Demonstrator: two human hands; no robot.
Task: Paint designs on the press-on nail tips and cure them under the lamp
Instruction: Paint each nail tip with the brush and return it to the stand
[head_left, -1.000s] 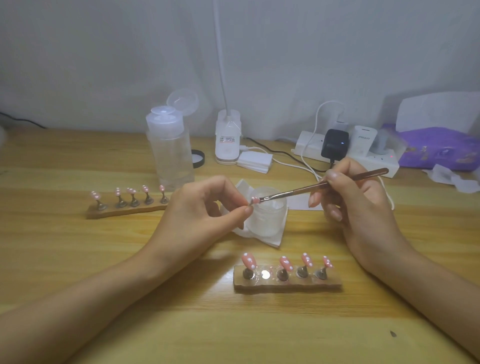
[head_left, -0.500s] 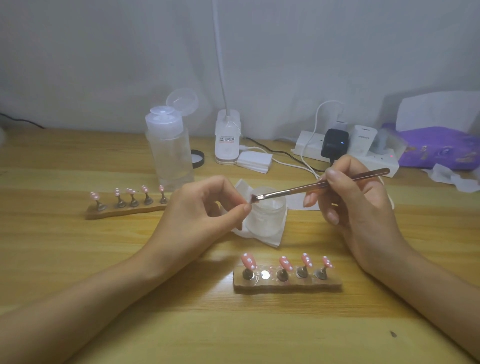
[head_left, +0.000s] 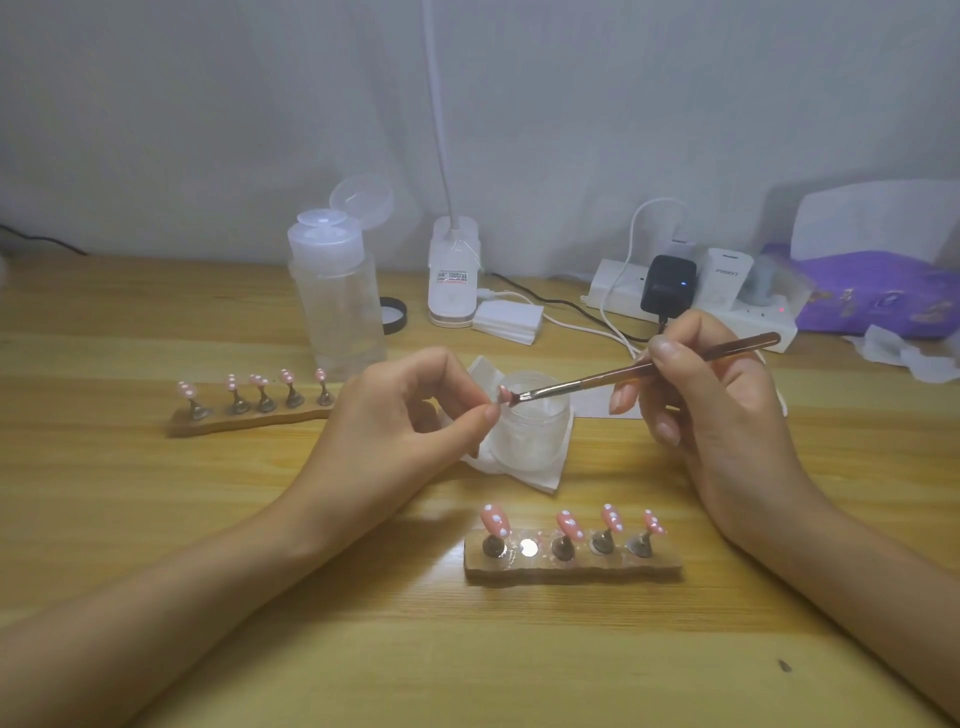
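The left hand (head_left: 395, 421) pinched one pink tip (head_left: 504, 393) between thumb and forefinger, the other fingers curled loosely. It held the tip up over the jar (head_left: 530, 431), probably so the surface could be turned toward the brush (head_left: 644, 369). The right hand (head_left: 727, 415) gripped the brush like a pen, its bristles touching the tip. Both forearms lay low over the table (head_left: 208, 571), which probably steadied the stroke.

On the near stand (head_left: 571, 564) four dotted tips stood on their posts. One bare metal disc (head_left: 529, 547) shone between the first and second, likely the held tip's place. The far stand (head_left: 244, 415), at the left, carried five tips. The jar sat on a tissue (head_left: 540, 475), probably to catch drips. The lamp (head_left: 453, 273) stood far back, well apart from the tips, so curing was not yet begun.
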